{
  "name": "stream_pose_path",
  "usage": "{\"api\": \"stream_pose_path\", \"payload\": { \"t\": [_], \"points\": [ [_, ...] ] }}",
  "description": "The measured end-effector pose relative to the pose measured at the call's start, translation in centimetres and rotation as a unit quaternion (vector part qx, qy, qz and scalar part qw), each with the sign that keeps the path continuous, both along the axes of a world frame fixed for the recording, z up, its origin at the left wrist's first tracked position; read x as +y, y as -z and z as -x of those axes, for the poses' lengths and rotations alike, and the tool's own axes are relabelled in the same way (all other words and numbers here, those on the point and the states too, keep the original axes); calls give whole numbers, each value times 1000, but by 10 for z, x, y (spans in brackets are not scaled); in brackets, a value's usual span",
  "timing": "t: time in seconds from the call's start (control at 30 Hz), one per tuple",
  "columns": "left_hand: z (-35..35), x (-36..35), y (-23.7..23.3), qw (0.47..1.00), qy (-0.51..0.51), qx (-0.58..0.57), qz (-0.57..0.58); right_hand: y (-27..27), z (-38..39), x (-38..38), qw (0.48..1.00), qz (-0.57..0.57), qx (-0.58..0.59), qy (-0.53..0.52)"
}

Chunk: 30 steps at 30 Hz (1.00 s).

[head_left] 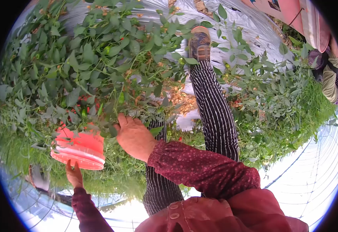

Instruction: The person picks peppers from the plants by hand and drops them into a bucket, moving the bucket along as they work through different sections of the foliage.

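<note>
My left hand (pixel 74 176) is at the rim of a red bucket (pixel 80 146), its fingers on the rim's edge. The bucket leans among the plants at the left, and leaves cover part of it. My right hand (pixel 135 137) reaches into leafy pepper plants (pixel 87 65), fingers bent and pressed together among the leaves. What those fingertips hold, if anything, is hidden by foliage. A green pepper (pixel 122 97) hangs just above my right hand. Several small red peppers show among the leaves near the bucket.
Silvery plastic film (pixel 250 23) covers the ground between plant rows. My shoe (pixel 199 42) stands on it, beside more pepper plants (pixel 269 92). At the upper right are a pink container (pixel 312 23) and part of another person (pixel 330 79). Dry leaves (pixel 182 98) lie between my legs.
</note>
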<state>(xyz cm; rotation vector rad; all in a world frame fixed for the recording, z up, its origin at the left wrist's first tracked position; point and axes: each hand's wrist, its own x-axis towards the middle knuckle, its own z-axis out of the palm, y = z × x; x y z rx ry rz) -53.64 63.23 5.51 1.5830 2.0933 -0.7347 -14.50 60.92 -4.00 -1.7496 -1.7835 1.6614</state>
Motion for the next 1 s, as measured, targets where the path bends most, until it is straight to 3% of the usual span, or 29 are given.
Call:
{"api": "stream_pose_path", "payload": {
  "t": [0.03, 0.07, 0.13, 0.2, 0.23, 0.27, 0.3, 0.33, 0.37, 0.4, 0.43, 0.47, 0.5, 0.53, 0.57, 0.63, 0.67, 0.7, 0.73, 0.77, 0.83, 0.87, 0.9, 0.93, 0.97, 1.0],
  "points": [
    [-21, 11, 1, 997, -36, 65, -8, 2, -1, -1, 1000, 3, -3, 1],
    [-51, 17, 1, 995, -11, -62, -83, 2, 0, -2, 1000, 0, 1, 15],
    [-175, 46, -11, 969, -99, -210, -82, 3, 2, -4, 1000, -5, 8, 26],
    [-283, 74, -9, 925, -86, -370, -24, 3, 7, -10, 1000, -13, -24, 14],
    [-323, 86, 4, 899, -86, -417, 103, 6, 10, -16, 999, -17, -23, 14],
    [-345, 83, 39, 870, 78, -467, 138, 11, 16, -26, 968, 25, 160, 190],
    [-375, 72, 73, 847, 93, -493, 175, 13, 21, -33, 872, 66, 332, 353],
    [-388, 61, 110, 823, 172, -472, 266, 13, 25, -37, 843, 207, 369, 333],
    [-393, 35, 155, 818, 179, -448, 314, 5, 15, -32, 771, 189, 446, 414],
    [-399, 17, 191, 815, 193, -377, 395, 11, 21, -39, 858, 107, 359, 352],
    [-397, -2, 221, 835, 182, -326, 404, 16, 29, -47, 922, 24, 266, 281],
    [-392, -20, 249, 853, 173, -275, 410, 14, 29, -49, 922, 22, 269, 277],
    [-382, -34, 274, 855, 171, -273, 406, 12, 29, -50, 688, 253, 473, 489],
    [-368, -47, 293, 864, 78, -285, 408, 8, 29, -53, 317, 439, 581, 607],
    [-351, -62, 310, 863, -17, -295, 409, 4, 29, -58, 314, 443, 579, 608],
    [-314, -88, 351, 841, -204, -312, 392, 3, 25, -62, 393, 458, 517, 607],
    [-298, -105, 370, 819, -296, -314, 378, 0, 17, -56, 393, 462, 516, 605],
    [-283, -122, 389, 818, -298, -314, 378, -4, 10, -47, 366, 530, 464, 608],
    [-271, -155, 402, 786, -376, -357, 336, -6, 5, -41, 337, 592, 409, 607],
    [-256, -180, 411, 746, -450, -398, 289, -5, 4, -39, 338, 593, 408, 606],
    [-252, -207, 485, 640, -583, -465, 187, -5, 2, -38, 221, 626, 378, 646],
    [-240, -228, 500, 576, -641, -488, 134, -5, 6, -45, 219, 626, 376, 647],
    [-223, -245, 512, 508, -692, -507, 79, -2, 13, -56, 297, 573, 435, 628],
    [-242, -213, 480, 510, -691, -506, 77, 0, 19, -61, 372, 510, 491, 601],
    [-260, -190, 439, 541, -677, -493, 75, -1, 23, -60, 369, 510, 494, 600],
    [-285, -161, 403, 572, -663, -478, 73, -1, 25, -58, 307, 500, 523, 619]
  ]
}}
